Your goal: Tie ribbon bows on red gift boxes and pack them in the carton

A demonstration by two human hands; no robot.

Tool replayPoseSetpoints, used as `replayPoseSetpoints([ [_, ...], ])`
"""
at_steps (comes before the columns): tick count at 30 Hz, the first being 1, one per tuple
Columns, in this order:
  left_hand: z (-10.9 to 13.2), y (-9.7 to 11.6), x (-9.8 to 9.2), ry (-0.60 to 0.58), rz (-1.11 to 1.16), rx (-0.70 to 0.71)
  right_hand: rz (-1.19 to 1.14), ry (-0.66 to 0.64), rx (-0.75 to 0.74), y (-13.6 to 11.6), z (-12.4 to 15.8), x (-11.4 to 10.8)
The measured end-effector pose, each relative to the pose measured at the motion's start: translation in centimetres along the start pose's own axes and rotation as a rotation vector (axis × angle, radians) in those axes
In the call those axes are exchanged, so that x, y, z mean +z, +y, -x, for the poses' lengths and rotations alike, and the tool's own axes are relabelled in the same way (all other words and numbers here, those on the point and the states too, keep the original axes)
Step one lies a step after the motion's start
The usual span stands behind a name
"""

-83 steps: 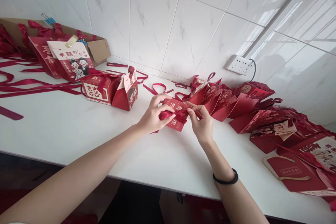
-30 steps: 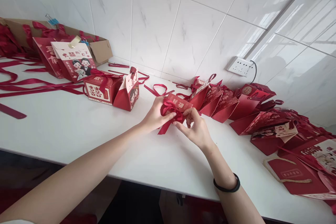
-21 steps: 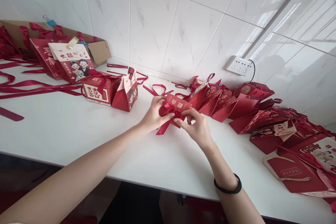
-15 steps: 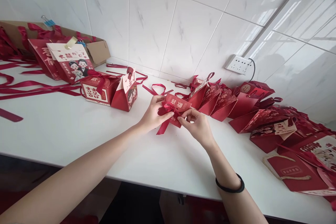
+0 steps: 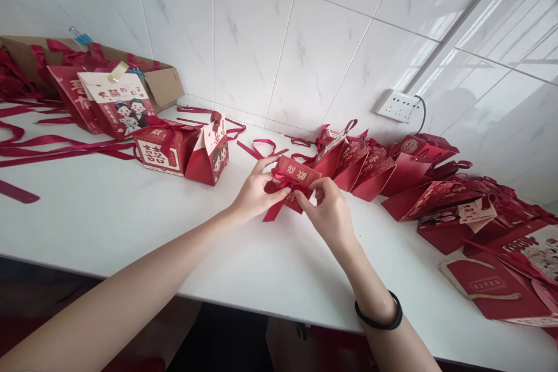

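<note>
A small red gift box (image 5: 300,171) with pale printed characters is between my hands over the white table. Across its front runs a dark red ribbon (image 5: 283,177) tied in a bow, one tail hanging down at the lower left. My left hand (image 5: 257,189) pinches the ribbon at the bow's left side, thumb near the knot, fingers behind. My right hand (image 5: 329,203) is closed on the ribbon's right loop, thumb and forefinger close to the knot. The fingers partly cover the ribbon and the lower box.
To the left stand a red gift box with a bow (image 5: 159,151) and a triangular box (image 5: 209,154). Loose ribbons (image 5: 65,145) lie farther left by a cardboard carton (image 5: 163,87). Several red boxes (image 5: 375,171) line the right side. A power strip (image 5: 399,106) is on the tiled wall.
My right hand has shifted its grip on the ribbon, and the right loop now shows spread out beside the knot. My left hand and the box have moved only slightly.
</note>
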State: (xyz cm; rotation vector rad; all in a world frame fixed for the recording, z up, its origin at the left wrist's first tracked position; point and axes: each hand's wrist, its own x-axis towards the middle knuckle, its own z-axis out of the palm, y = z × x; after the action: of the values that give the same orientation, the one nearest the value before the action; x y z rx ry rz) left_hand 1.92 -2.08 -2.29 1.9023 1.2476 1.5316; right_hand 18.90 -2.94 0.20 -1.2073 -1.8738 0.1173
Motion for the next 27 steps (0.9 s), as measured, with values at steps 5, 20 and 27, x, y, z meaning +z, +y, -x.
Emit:
replayPoseSetpoints([
  [5,0.04,0.06,-0.01,0.019,-0.022,0.000,-0.074,0.048,-0.150,-0.36,0.31,0.10],
  [20,0.22,-0.26,0.17,0.072,-0.094,0.068,-0.170,-0.008,-0.007,-0.41,0.25,0.13],
  [27,0.20,-0.09,0.24,0.087,-0.112,0.052,-0.418,-0.166,0.013,-0.36,-0.08,-0.31],
])
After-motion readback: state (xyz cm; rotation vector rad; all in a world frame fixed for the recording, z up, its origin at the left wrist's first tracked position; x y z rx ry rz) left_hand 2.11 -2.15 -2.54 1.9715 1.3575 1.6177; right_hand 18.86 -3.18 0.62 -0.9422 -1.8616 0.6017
